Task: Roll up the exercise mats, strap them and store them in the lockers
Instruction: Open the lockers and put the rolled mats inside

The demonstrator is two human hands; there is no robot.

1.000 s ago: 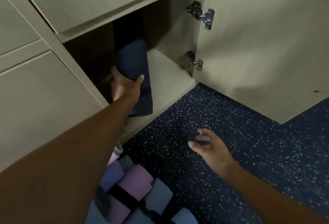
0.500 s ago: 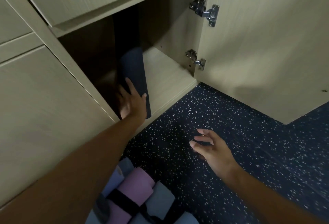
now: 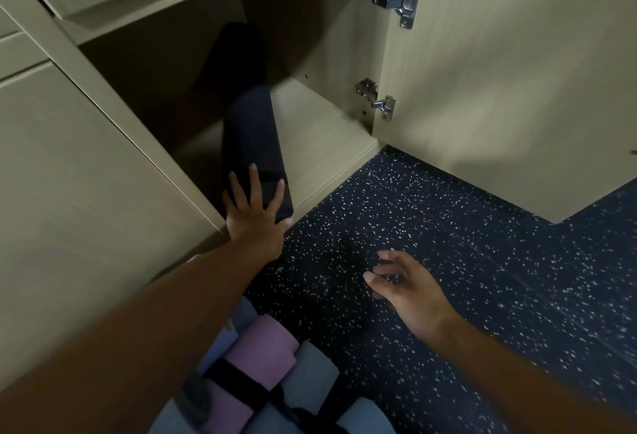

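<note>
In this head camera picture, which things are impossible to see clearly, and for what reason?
- Far end of the dark rolled mat, head view: lost in the shadow deep inside the locker.
- Near end of that mat: covered by the left hand, so a strap cannot be confirmed.
- Bundle of strapped mats: cut off by the bottom edge and partly behind the left forearm; their number is unclear.
- Locker door: cut off at the right edge.

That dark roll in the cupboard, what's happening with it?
A person is putting a rolled dark mat away in an open locker. Their left hand presses flat against its near end, which sits at the locker's front edge. The right hand hovers open above the speckled floor, holding nothing. A strapped bundle of purple and grey mats waits below.
</note>
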